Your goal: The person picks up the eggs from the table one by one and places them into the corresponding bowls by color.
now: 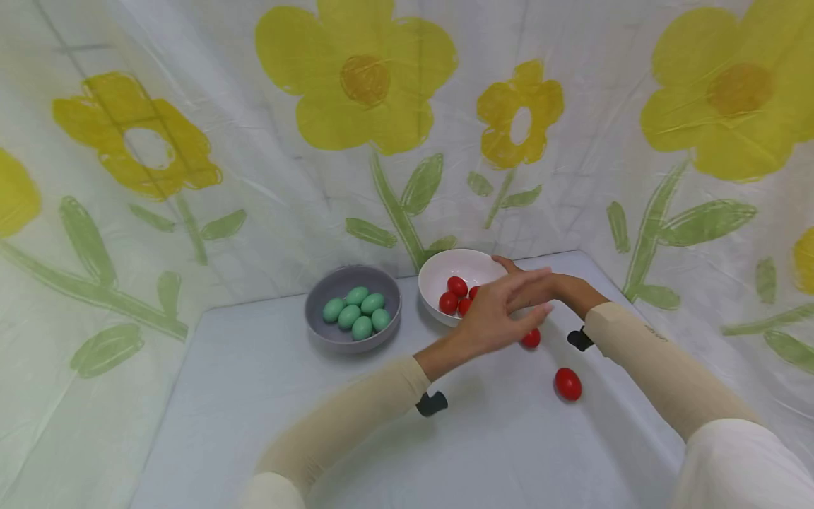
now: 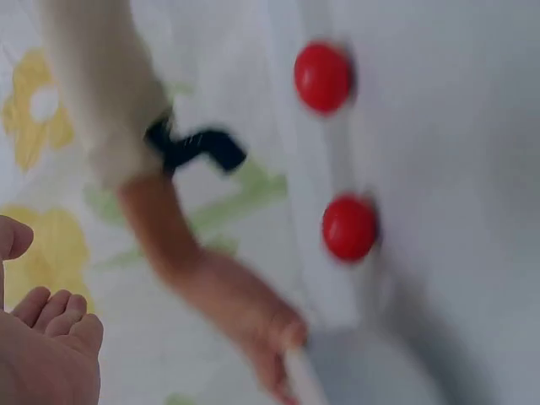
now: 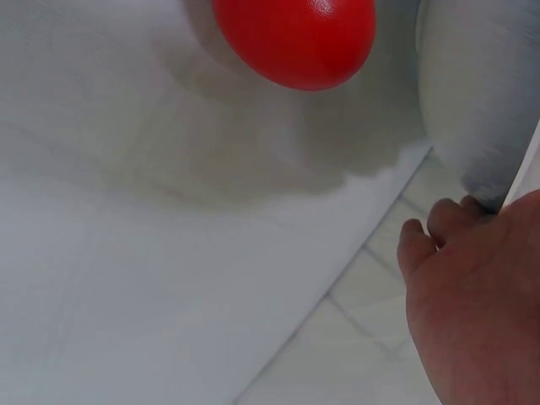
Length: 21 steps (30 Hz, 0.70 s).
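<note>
A white bowl (image 1: 435, 277) holding several red eggs (image 1: 448, 302) stands at the back of the table. My right hand (image 1: 540, 288) grips its right side; in the right wrist view, fingers (image 3: 418, 249) curl against the bowl's outer wall (image 3: 477, 93) below the rim. My left hand (image 1: 492, 318) hovers in front of the bowl, overlapping it and part of the right hand in the head view. Its fingers are extended and hold nothing. Two more red eggs lie on the table: one (image 1: 531, 338) just beyond the left fingertips, another (image 1: 568, 384) nearer me.
Left of the white bowl stands a grey bowl (image 1: 316, 332) with several green eggs (image 1: 350, 316). A flower-printed curtain (image 1: 267, 212) hangs right behind the table's back edge and along both sides. Dark straps (image 1: 432, 404) sit at both wrists.
</note>
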{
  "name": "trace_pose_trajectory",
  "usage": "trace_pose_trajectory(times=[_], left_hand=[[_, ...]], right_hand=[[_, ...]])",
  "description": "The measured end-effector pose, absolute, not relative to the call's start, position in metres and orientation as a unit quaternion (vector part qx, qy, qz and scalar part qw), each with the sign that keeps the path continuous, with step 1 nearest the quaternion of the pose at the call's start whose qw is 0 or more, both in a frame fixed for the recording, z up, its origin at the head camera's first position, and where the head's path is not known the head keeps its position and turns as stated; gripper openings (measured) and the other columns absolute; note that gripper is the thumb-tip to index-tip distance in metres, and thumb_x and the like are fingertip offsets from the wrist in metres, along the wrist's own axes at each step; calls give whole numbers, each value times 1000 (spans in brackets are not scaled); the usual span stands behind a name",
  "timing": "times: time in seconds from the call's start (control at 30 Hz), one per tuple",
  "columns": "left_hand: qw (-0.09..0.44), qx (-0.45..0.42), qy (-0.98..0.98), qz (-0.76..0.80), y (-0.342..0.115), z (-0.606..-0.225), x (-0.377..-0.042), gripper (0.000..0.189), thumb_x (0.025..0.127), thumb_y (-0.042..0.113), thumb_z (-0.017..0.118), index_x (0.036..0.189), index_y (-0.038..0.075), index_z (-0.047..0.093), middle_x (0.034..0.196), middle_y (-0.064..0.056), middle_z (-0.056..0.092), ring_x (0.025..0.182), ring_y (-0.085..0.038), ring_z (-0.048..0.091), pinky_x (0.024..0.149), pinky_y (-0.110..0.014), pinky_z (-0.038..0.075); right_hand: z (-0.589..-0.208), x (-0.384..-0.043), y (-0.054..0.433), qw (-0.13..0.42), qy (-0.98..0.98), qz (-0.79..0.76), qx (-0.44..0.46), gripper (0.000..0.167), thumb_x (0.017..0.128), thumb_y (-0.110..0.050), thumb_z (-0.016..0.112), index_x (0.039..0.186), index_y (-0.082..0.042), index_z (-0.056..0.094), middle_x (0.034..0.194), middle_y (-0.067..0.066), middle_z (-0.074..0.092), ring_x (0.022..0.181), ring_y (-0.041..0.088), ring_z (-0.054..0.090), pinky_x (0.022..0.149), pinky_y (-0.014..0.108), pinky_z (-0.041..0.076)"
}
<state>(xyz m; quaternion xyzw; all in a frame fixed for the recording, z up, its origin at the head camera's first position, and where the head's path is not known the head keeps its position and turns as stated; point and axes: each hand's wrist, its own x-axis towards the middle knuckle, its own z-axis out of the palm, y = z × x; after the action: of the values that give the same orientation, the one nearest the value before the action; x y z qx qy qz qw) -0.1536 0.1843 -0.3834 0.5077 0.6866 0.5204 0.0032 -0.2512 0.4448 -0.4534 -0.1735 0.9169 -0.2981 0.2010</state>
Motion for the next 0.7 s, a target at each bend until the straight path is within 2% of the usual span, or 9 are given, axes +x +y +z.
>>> trace_pose_trajectory(times=[0.03,0.07,0.17,0.2,0.37,0.53,0.7], left_hand=[[17,505,689,519,185,-391,-145,55,102,26,72,154,16,55,153,7,59,138,-1,54,107,-19,47],[31,503,695,512,187,-400,-137,55,103,26,72,154,18,56,152,9,60,135,0,55,104,-17,48],[71,509,718,469,191,-426,-118,52,103,30,70,153,20,57,150,12,61,133,2,55,102,-13,47],[87,509,726,453,193,-434,-113,52,103,32,70,153,21,57,149,13,61,133,1,55,102,-13,47],[141,477,766,408,209,-466,-105,57,100,36,75,152,24,57,148,13,61,136,-4,56,99,-17,51],[154,430,801,386,223,-487,-104,65,93,39,83,151,24,58,148,10,61,136,-5,55,95,-18,54],[151,419,809,384,230,-500,-103,69,90,40,86,150,20,59,144,10,64,132,-4,57,96,-18,53]], right_hand=[[-457,-253,447,193,917,-299,-179,124,90,-51,81,169,-13,-7,173,23,8,157,42,17,125,66,18],[-460,-255,447,192,916,-305,-175,131,84,-56,85,169,-15,-6,171,23,12,155,42,21,125,66,21],[-455,-248,441,194,922,-300,-151,136,80,-58,88,169,-16,-6,170,22,17,154,42,24,123,65,27],[-434,-231,422,200,928,-290,-119,139,78,-59,89,169,-16,-6,170,22,19,153,44,26,120,68,29],[-430,-230,417,202,931,-288,-99,141,75,-59,91,168,-17,-6,169,19,20,153,42,26,117,67,35],[-429,-229,415,206,931,-284,-97,143,73,-61,91,168,-18,-7,169,18,21,154,42,26,116,66,39],[-430,-228,415,206,933,-280,-97,144,73,-62,90,168,-18,-8,170,19,21,154,42,26,115,66,40]])
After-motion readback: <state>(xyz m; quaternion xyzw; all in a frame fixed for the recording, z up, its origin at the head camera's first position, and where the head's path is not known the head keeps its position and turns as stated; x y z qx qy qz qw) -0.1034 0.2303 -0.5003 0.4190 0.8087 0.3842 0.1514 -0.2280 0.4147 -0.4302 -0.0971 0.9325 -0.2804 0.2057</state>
